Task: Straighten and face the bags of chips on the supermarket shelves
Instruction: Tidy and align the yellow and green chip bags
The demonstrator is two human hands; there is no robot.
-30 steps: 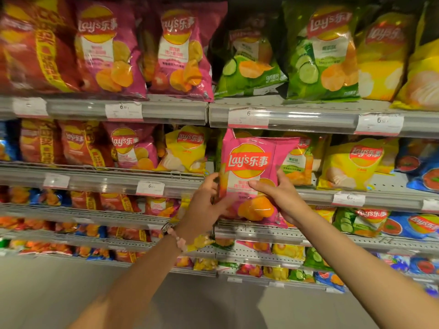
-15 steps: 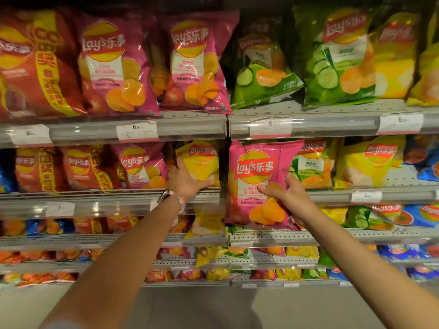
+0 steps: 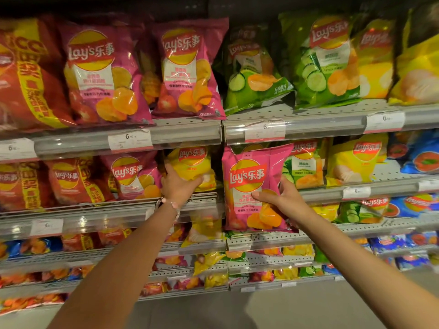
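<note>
Right hand [image 3: 282, 198] grips pink bag [image 3: 251, 186] alone; left hand [image 3: 178, 184] has let go and now clasps yellow bag [image 3: 192, 167] at left. Likely clearing a slot for pink.

A large red bag [image 3: 26, 74] on the top shelf is cut off by the left edge, and a yellow bag [image 3: 418, 72] by the right. The small print on every bag is too blurred to read. Price tags [image 3: 130, 140] show a "6" and little else. The left hand [image 3: 178, 184] covers the lower part of a yellow bag [image 3: 192, 162]; how the fingers behind the pink bag [image 3: 251, 186] lie cannot be told. Bags on the lowest shelves [image 3: 213, 279] are too small and blurred to identify.
</note>
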